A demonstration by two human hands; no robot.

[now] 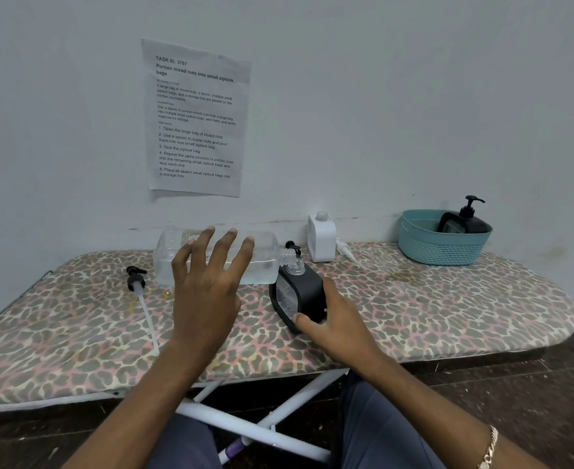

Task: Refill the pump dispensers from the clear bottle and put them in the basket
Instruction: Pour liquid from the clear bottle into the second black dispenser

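Observation:
The clear bottle lies on its side, holding some clear liquid, its open neck at the open mouth of a black dispenser. My left hand lies against the bottle's near side with fingers straight and spread. My right hand grips the tilted black dispenser low down, thumb on its front. A black pump with a long tube lies to the left. A white dispenser stands uncapped by the wall, its white pump lying beside it. The teal basket at the right holds another black pump dispenser.
Everything sits on a leopard-print ironing board against a white wall. Another black pump top shows behind the clear bottle's neck. A printed sheet hangs on the wall. The board's white legs cross between my knees.

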